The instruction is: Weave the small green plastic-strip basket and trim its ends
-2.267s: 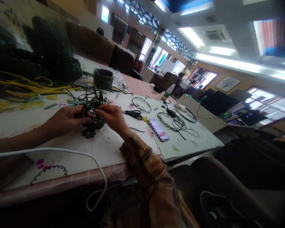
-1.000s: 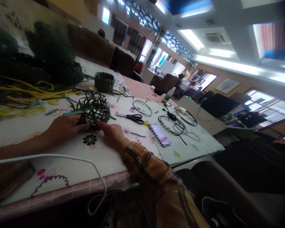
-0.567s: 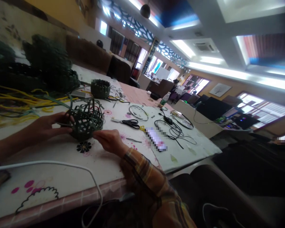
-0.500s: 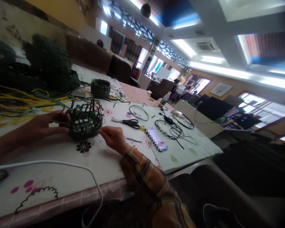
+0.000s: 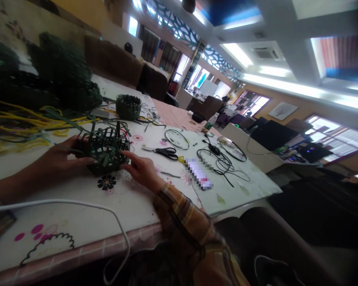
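Observation:
A dark green woven basket (image 5: pixel 106 153) with loose strips sticking up from its rim rests on the white patterned table. My left hand (image 5: pixel 73 157) grips its left side, thumb along the lower front and fingers behind. At the right side, my right hand (image 5: pixel 141 169) has its thumb and forefinger on the weave; whether a strip is between them is too small to tell. Behind it stands a second green basket (image 5: pixel 128 107). Black-handled scissors (image 5: pixel 165 153) lie to the right of my right hand.
Yellow and green strips (image 5: pixel 44 121) and a pile of green woven pieces (image 5: pixel 59 73) lie at the left. Right of the scissors are a phone (image 5: pixel 198 173) and coiled black cord (image 5: pixel 217 161). A bottle (image 5: pixel 211 121) stands farther back. A white cable (image 5: pixel 86 204) crosses the near table.
My right hand has moved from a pinch just off the basket's right side onto its weave, fingers more extended. The basket is turned or tilted slightly. The view has shifted a little.

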The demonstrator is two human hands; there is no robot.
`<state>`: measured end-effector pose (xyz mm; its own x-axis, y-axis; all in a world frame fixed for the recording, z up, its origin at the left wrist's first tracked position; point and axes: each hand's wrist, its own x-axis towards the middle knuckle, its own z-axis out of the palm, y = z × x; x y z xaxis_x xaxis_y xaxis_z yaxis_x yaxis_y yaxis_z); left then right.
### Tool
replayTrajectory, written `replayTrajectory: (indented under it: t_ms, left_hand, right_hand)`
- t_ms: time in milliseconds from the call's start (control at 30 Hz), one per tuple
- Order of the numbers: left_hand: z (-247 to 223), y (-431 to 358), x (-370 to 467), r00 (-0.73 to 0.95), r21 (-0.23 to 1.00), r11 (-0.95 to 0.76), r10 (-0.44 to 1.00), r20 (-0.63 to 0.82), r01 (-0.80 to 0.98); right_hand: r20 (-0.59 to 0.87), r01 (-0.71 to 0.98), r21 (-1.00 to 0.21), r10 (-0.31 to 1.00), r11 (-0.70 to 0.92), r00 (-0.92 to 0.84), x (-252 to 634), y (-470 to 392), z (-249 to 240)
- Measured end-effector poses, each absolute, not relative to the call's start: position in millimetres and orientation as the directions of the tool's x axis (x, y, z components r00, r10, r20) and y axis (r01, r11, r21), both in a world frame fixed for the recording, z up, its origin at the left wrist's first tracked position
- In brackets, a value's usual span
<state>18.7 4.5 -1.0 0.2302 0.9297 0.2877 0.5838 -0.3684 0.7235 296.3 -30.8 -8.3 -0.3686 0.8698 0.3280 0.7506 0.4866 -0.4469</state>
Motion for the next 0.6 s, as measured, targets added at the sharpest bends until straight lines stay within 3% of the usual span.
replayTrajectory:
  t_ms: [167,333,400,500,600]
  left_hand:
    - [-10.3,6.3,22.8,0.225,0.730,-0.338,0.941,0.253,0.594]
    - [-20.0,6.5,23.0,0.239,0.736,-0.276,0.958,0.159,0.618]
    - [-21.8,7.5,22.6,0.251,0.714,-0.305,0.950,0.184,0.630]
    - [-21.1,11.5,21.4,0.255,0.707,-0.349,0.937,0.241,0.615]
    - [-18.4,16.9,17.4,0.253,0.753,-0.332,0.941,0.223,0.568]
  right_hand:
    - [0.227,0.881,-0.310,0.928,0.357,-0.296,293.0,-38.5,-6.3]
    - [0.154,0.908,-0.237,0.937,0.344,-0.315,293.5,-43.3,-15.9]
    - [0.144,0.912,-0.227,0.938,0.342,-0.316,294.2,-43.5,-19.2]
    - [0.179,0.877,-0.279,0.918,0.391,-0.353,297.1,-42.9,-21.5]
    - [0.312,0.727,-0.450,0.854,0.518,-0.416,303.3,-40.3,-22.0]
